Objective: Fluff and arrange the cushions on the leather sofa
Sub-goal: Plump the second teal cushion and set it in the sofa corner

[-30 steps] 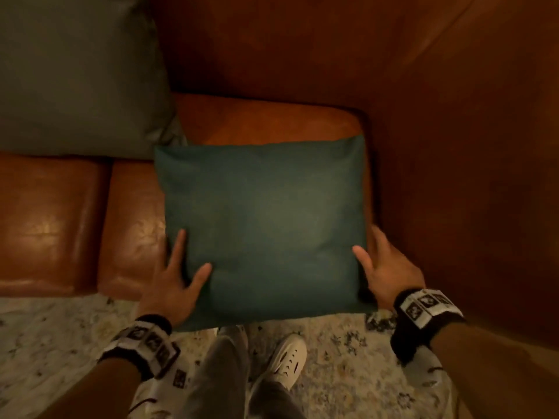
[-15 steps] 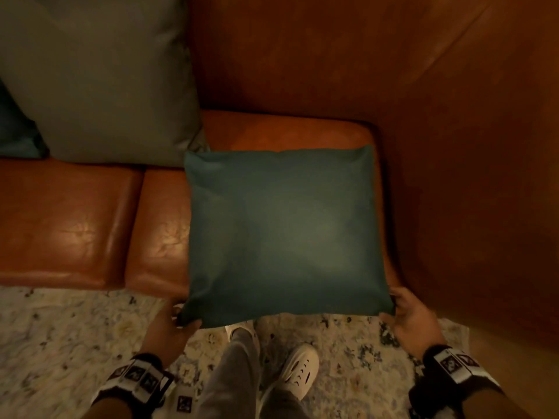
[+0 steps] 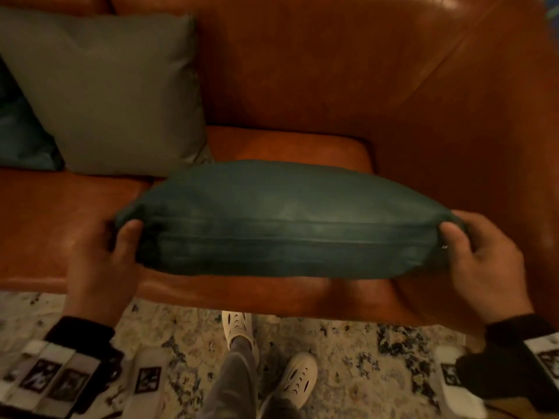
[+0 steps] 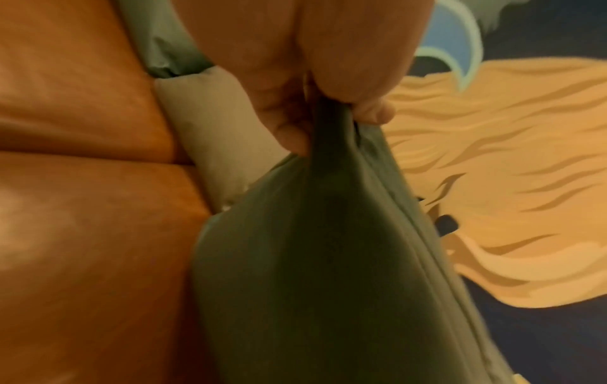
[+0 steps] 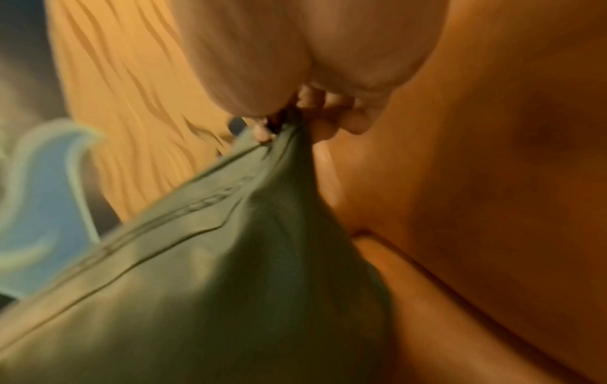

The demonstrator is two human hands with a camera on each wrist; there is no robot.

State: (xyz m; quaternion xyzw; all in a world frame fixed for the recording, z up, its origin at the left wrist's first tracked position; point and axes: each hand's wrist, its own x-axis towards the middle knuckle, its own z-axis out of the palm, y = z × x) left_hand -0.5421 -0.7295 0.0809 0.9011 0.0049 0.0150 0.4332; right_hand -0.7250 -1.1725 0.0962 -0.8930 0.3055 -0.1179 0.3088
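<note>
A dark teal square fabric cushion [image 3: 284, 219] is held edge-on above the front of the tan-orange leather sofa seat [image 3: 69, 225], its long axis running left to right, parallel to the seat's front edge. The zippered seam edge is turned toward the person, and the far edge points at the sofa backrest [image 3: 302, 71]; the cushion is seen bulging through its middle. Its left corner is gripped by the left hand [image 3: 99, 267], thumb on top and fingers curled beneath; in the left wrist view the fabric of that corner is seen bunched and pinched tight between thumb and fingers [image 4: 289, 130]. The opposite corner is gripped by the right hand [image 3: 484, 261] in the same way, with the corner gathered into the closed fingers [image 5: 328, 124] in the right wrist view. Whether the cushion's underside touches the seat cannot be told. An olive-grey square cushion [image 3: 112, 95] is propped upright against the backrest, behind and to the left of the held cushion, and part of another dark teal cushion [image 3: 18, 131] is seen just beside it at the far left. A pale patterned rug [image 3: 348, 373] lies below the seat, with light-coloured shoes [image 3: 299, 379] on it.
</note>
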